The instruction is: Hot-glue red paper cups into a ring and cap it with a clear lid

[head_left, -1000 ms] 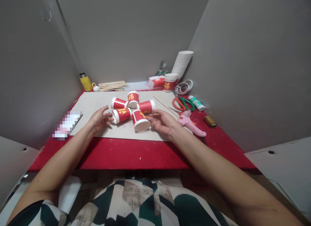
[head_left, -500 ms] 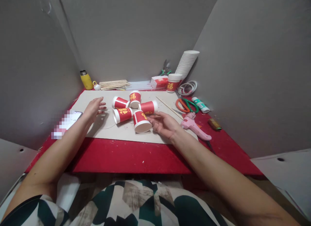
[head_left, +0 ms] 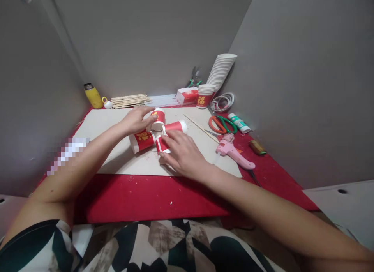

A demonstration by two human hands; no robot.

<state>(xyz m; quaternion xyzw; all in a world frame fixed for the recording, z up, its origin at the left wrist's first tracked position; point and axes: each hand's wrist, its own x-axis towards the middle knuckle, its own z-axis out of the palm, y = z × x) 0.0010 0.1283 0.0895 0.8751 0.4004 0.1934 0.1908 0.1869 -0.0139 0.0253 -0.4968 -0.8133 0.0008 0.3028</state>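
Several red-and-white paper cups with gold characters lie on their sides in a ring on a beige board (head_left: 210, 155). My left hand (head_left: 136, 120) reaches over the ring, its thumb and fingers at the back paper cup (head_left: 158, 117). That hand mostly hides the cup beneath it. My right hand (head_left: 185, 153) is curled over the front paper cup (head_left: 161, 145), thumb low near its mouth and fingers on top. Between the hands, the left paper cup (head_left: 142, 141) and the right paper cup (head_left: 177, 126) stay partly visible.
On the right are a stick (head_left: 200, 128), scissors (head_left: 217, 124), a pink glue gun (head_left: 232, 150), a green-white tube (head_left: 239, 123) and a cable coil (head_left: 222, 103). Behind stand stacked cups (head_left: 222, 71), a red-white box (head_left: 187, 96), sticks (head_left: 128, 101) and a yellow bottle (head_left: 93, 96).
My left hand has moved right and forward from the bare board onto the back cup. My right hand has shifted from beside the front cup to over it. The view has tilted slightly.
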